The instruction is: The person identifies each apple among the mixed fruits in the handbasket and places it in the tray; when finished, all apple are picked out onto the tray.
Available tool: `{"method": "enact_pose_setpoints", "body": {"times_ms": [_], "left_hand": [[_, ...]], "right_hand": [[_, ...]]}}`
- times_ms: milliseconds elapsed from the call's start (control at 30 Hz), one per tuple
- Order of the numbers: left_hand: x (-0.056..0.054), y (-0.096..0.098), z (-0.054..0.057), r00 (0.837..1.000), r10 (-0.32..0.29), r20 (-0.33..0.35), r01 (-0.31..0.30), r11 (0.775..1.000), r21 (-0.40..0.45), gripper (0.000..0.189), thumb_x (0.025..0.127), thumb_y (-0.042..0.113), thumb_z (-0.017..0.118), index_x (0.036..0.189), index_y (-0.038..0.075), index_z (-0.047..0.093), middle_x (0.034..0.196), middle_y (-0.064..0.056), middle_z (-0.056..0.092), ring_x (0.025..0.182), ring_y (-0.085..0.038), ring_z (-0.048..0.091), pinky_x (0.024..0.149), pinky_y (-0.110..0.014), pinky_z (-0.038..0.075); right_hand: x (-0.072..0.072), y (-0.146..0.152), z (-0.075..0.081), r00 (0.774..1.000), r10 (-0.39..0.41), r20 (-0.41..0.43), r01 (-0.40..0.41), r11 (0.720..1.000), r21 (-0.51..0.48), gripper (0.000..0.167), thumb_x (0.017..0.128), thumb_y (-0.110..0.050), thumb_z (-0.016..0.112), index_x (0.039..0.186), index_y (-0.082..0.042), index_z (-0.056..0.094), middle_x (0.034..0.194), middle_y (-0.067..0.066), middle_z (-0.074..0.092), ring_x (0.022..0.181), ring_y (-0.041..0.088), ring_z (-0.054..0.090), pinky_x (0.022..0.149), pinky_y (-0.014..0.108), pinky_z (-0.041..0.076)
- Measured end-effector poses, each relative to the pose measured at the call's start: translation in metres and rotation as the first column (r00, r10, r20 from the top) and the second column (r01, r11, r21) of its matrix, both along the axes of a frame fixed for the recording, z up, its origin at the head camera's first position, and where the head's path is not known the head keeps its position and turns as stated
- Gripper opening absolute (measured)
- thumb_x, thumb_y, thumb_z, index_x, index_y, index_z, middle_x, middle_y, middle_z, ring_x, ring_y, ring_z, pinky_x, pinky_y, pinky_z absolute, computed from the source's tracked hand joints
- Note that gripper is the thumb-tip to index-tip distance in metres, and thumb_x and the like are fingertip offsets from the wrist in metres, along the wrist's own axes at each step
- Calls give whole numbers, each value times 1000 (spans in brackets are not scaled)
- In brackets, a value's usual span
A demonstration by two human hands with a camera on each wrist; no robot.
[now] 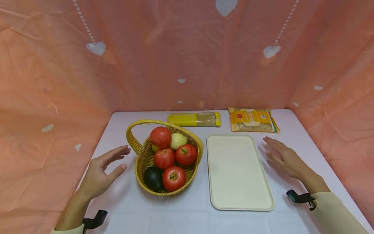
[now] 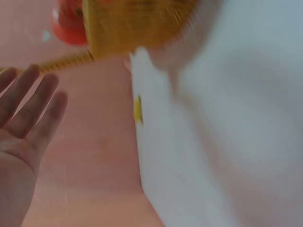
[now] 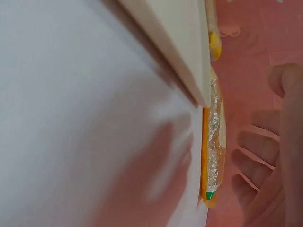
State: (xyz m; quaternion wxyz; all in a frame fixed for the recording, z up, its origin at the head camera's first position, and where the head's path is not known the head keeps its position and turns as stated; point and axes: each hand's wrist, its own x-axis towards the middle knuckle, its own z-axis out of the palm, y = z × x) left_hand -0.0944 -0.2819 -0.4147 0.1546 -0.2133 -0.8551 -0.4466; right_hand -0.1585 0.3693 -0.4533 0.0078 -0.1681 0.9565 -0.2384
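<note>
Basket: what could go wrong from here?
1. The basket holds loose, round pieces; if it gets tipped, the upper red fruit, close to the rim, might roll out.
2. The left hand is near the handle without holding it; a careless reach could knock it and shift the basket.
3. The tray sits close beside the basket, so a sideways slide might bump it.
</note>
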Motion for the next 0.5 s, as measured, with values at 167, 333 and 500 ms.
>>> {"method": "enact_pose_setpoints", "body": {"times_ms": [167, 333, 500], "left_hand": [[9, 18, 6, 971, -198, 138, 181, 976, 121, 52, 95, -13, 70, 145, -6, 64, 137, 6, 76, 124, -6, 72, 109, -15, 52], [7, 39, 3, 915, -299, 270, 273, 953, 130, 47, 99, -4, 71, 146, -1, 65, 141, -14, 74, 124, -17, 74, 109, -22, 55], [1, 60, -3, 886, -302, 351, 312, 950, 30, 45, 101, 12, 77, 144, 5, 69, 140, -11, 75, 124, -28, 75, 108, -32, 59]], "right_hand": [[0, -6, -1, 999, -31, 33, 34, 996, -77, 64, 113, -29, 59, 169, -8, 38, 169, 31, 43, 152, 61, 39, 116, 82, 34], [1, -11, -8, 999, -43, 18, 45, 984, -175, 58, 113, -29, 60, 166, -8, 46, 166, 27, 49, 151, 59, 42, 123, 70, 37], [-1, -16, -21, 998, -62, 19, 65, 975, -210, 53, 113, -27, 61, 160, -5, 54, 164, 22, 54, 152, 52, 45, 123, 10, 30]]}}
